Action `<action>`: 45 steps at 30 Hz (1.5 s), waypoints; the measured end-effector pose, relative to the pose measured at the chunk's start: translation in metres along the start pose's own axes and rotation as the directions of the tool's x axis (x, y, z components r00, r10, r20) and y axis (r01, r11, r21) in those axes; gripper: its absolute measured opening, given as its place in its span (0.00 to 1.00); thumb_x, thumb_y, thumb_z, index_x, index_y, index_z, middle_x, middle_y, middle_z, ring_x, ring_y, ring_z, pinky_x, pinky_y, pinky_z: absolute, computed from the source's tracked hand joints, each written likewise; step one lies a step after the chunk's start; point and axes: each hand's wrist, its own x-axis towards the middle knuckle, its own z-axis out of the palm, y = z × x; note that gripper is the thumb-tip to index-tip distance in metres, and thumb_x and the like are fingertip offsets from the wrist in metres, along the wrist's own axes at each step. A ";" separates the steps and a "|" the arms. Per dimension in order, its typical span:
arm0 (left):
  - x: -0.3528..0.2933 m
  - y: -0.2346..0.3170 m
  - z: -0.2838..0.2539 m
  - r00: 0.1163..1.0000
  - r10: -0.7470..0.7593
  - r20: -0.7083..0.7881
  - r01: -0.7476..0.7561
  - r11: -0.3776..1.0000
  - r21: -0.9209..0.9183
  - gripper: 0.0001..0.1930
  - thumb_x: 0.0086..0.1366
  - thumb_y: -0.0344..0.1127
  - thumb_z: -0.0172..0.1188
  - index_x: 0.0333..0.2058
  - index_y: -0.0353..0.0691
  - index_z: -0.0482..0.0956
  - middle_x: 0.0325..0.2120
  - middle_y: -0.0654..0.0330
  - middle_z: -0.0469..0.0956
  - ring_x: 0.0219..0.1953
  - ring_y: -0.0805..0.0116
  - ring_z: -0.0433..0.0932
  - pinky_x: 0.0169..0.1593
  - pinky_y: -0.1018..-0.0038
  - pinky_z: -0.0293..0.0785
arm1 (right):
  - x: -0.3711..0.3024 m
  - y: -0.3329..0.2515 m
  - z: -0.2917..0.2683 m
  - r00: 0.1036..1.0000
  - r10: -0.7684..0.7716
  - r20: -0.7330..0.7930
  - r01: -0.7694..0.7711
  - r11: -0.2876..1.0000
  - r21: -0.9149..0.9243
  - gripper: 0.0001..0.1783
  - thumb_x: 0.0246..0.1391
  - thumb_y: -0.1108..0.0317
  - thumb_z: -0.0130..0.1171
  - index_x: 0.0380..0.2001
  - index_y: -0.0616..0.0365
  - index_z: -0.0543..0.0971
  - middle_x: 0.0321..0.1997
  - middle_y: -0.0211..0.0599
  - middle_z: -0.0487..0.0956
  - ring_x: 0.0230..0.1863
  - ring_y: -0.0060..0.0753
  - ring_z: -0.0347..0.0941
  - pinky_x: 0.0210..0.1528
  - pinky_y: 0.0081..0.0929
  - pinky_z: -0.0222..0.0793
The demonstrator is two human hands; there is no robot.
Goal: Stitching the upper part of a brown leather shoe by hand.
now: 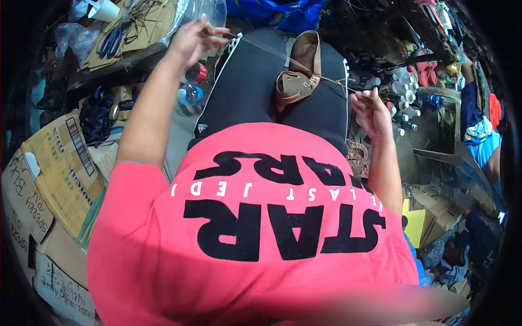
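A brown leather shoe (298, 84), its insole showing, lies across my dark-trousered thighs. Stitches run along the edge of its upper. Pale thread (330, 81) stretches from this stitching out to both sides. My left hand (197, 41) is raised at the far left, above the knee, with the fingers pinched on the thread. Beside my right thigh, my right hand (373, 112) has curled fingers closed on the other end. Both hands are apart from the shoe, and the strands look drawn out between them.
Cardboard boxes (60, 168) stand at the left. Blue-handled scissors (111, 42) lie on a cardboard-covered surface at the far left, near plastic bottles (190, 95). Several bottles (403, 89) and pink clogs (427, 68) are at the right. Another person's arm (493, 163) shows at the right rim.
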 end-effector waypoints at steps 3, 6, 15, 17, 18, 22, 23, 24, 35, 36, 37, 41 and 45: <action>0.022 0.007 -0.040 0.988 0.152 -0.020 -0.109 0.788 0.606 0.20 0.67 0.49 0.48 0.34 0.36 0.78 0.35 0.57 0.79 0.35 0.67 0.78 0.43 0.74 0.73 | -0.029 -0.018 -0.019 0.975 -0.171 -0.142 -0.043 0.483 -0.874 0.20 0.54 0.64 0.58 0.49 0.60 0.74 0.44 0.44 0.77 0.46 0.37 0.74 0.53 0.30 0.65; 0.000 0.005 0.044 0.772 0.469 0.429 -0.616 0.386 0.687 0.19 0.60 0.47 0.57 0.41 0.38 0.78 0.39 0.56 0.77 0.44 0.62 0.75 0.50 0.72 0.68 | -0.022 -0.037 -0.031 0.899 -0.438 -0.001 0.095 0.195 -0.976 0.16 0.52 0.67 0.60 0.45 0.57 0.78 0.43 0.37 0.77 0.42 0.30 0.74 0.48 0.25 0.67; 0.011 -0.051 0.148 0.710 0.256 0.657 -0.690 0.440 0.575 0.32 0.46 0.46 0.70 0.46 0.37 0.69 0.43 0.48 0.70 0.49 0.55 0.69 0.54 0.67 0.65 | 0.011 -0.038 0.149 0.831 0.030 0.555 0.533 -0.326 -0.780 0.14 0.51 0.63 0.58 0.23 0.64 0.72 0.22 0.45 0.70 0.25 0.42 0.67 0.29 0.34 0.63; 0.011 -0.056 0.149 0.718 0.248 0.650 -0.664 0.524 0.533 0.32 0.46 0.44 0.70 0.47 0.36 0.68 0.43 0.48 0.69 0.49 0.56 0.69 0.55 0.67 0.64 | 0.013 -0.033 0.144 0.850 0.049 0.524 0.524 -0.188 -0.831 0.12 0.51 0.65 0.57 0.23 0.65 0.72 0.19 0.46 0.66 0.24 0.45 0.65 0.29 0.35 0.62; 0.013 -0.056 0.149 0.705 0.228 0.671 -0.671 0.520 0.528 0.32 0.47 0.45 0.70 0.47 0.36 0.68 0.44 0.48 0.68 0.50 0.56 0.67 0.55 0.67 0.64 | 0.014 -0.030 0.140 0.850 0.047 0.525 0.524 -0.186 -0.831 0.12 0.51 0.65 0.57 0.23 0.65 0.72 0.19 0.46 0.66 0.24 0.45 0.65 0.29 0.35 0.62; 0.013 -0.061 0.147 0.712 0.256 0.654 -0.661 0.557 0.503 0.32 0.48 0.46 0.70 0.47 0.35 0.68 0.45 0.48 0.66 0.50 0.56 0.66 0.56 0.67 0.63 | 0.002 -0.026 0.135 0.796 -0.021 0.606 0.599 -0.128 -0.791 0.12 0.50 0.69 0.55 0.21 0.66 0.67 0.18 0.46 0.63 0.22 0.45 0.60 0.27 0.36 0.59; 0.012 -0.061 0.147 0.709 0.245 0.661 -0.662 0.553 0.505 0.32 0.48 0.46 0.70 0.47 0.36 0.68 0.45 0.48 0.66 0.51 0.56 0.66 0.56 0.68 0.63 | -0.003 -0.025 0.136 0.815 -0.025 0.578 0.571 -0.124 -0.811 0.13 0.50 0.69 0.55 0.20 0.66 0.65 0.18 0.46 0.63 0.22 0.45 0.59 0.27 0.36 0.58; 0.012 -0.061 0.147 0.706 0.234 0.669 -0.663 0.551 0.507 0.32 0.48 0.46 0.70 0.48 0.36 0.68 0.46 0.48 0.65 0.51 0.56 0.66 0.57 0.68 0.63 | -0.007 -0.023 0.132 0.809 -0.057 0.585 0.579 -0.096 -0.809 0.15 0.50 0.69 0.55 0.19 0.65 0.62 0.18 0.45 0.62 0.21 0.42 0.58 0.26 0.36 0.56; 0.018 -0.054 0.144 0.714 0.289 0.637 -0.683 0.487 0.544 0.30 0.48 0.44 0.69 0.47 0.37 0.71 0.43 0.50 0.70 0.49 0.58 0.69 0.55 0.69 0.65 | -0.063 -0.038 0.131 0.928 -0.180 0.326 0.359 0.196 -0.913 0.13 0.51 0.70 0.59 0.20 0.65 0.70 0.19 0.34 0.66 0.24 0.24 0.64 0.26 0.25 0.59; 0.019 -0.047 0.144 0.703 0.216 0.678 -0.679 0.488 0.549 0.29 0.48 0.44 0.69 0.47 0.37 0.71 0.43 0.50 0.70 0.49 0.59 0.69 0.55 0.69 0.65 | -0.062 -0.038 0.132 0.918 -0.214 0.334 0.375 0.191 -0.907 0.08 0.51 0.71 0.59 0.24 0.64 0.73 0.21 0.34 0.67 0.25 0.24 0.65 0.28 0.23 0.61; 0.020 -0.041 0.143 0.687 0.141 0.713 -0.675 0.487 0.554 0.29 0.49 0.44 0.69 0.47 0.37 0.72 0.44 0.51 0.70 0.49 0.60 0.69 0.55 0.70 0.65 | -0.057 -0.035 0.133 0.906 -0.248 0.343 0.392 0.186 -0.901 0.05 0.51 0.72 0.59 0.28 0.63 0.77 0.23 0.34 0.69 0.26 0.25 0.66 0.30 0.22 0.62; 0.027 -0.020 0.139 0.609 -0.076 0.790 -0.501 0.735 0.457 0.22 0.52 0.35 0.66 0.45 0.34 0.73 0.41 0.59 0.75 0.46 0.69 0.72 0.53 0.73 0.66 | -0.037 -0.028 0.138 0.880 -0.265 0.393 0.428 0.089 -0.899 0.10 0.51 0.75 0.58 0.39 0.56 0.80 0.27 0.35 0.71 0.28 0.27 0.69 0.33 0.21 0.65; 0.026 -0.015 0.144 0.581 -0.069 0.811 -0.663 0.539 0.520 0.16 0.51 0.36 0.67 0.36 0.36 0.75 0.36 0.61 0.74 0.41 0.71 0.72 0.48 0.74 0.68 | -0.021 -0.022 0.132 0.881 -0.245 0.405 0.411 -0.029 -0.911 0.14 0.50 0.76 0.57 0.41 0.51 0.81 0.29 0.36 0.72 0.30 0.31 0.72 0.34 0.24 0.67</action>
